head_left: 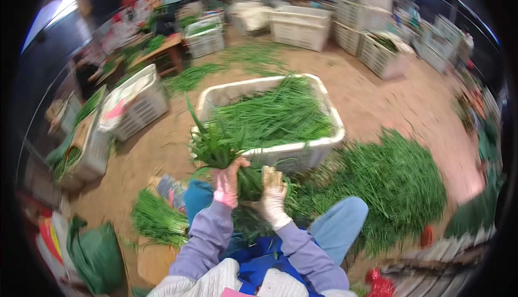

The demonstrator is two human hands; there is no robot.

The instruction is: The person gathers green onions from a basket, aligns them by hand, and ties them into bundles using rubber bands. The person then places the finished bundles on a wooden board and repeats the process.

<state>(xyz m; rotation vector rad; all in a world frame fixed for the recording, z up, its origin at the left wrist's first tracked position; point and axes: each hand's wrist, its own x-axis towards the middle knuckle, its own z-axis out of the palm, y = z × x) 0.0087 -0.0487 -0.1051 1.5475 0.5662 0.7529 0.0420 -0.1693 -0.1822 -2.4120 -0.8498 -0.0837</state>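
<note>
A bunch of long flat-leaved garlic chives (218, 148) is held up in front of me, its leaf tips fanning out to the upper left. My left hand (229, 175), pink at the wrist, is closed round the bunch. My right hand (273, 193) wears a whitish, stained glove, and its fingers bend against the lower part of the same bunch. Just beyond them stands a white plastic crate (324, 141) with loose chives (275, 110) in it. Motion blurs the finger details, and the stalk ends are partly hidden between my hands.
A large heap of chives (394, 189) lies right of my knee (342, 227). At my left is a tidy pile of chives (159, 218), with a green sack (96, 256) beyond. Crates (139, 108) flank the brown floor (372, 105), others stacked (362, 13) at the back.
</note>
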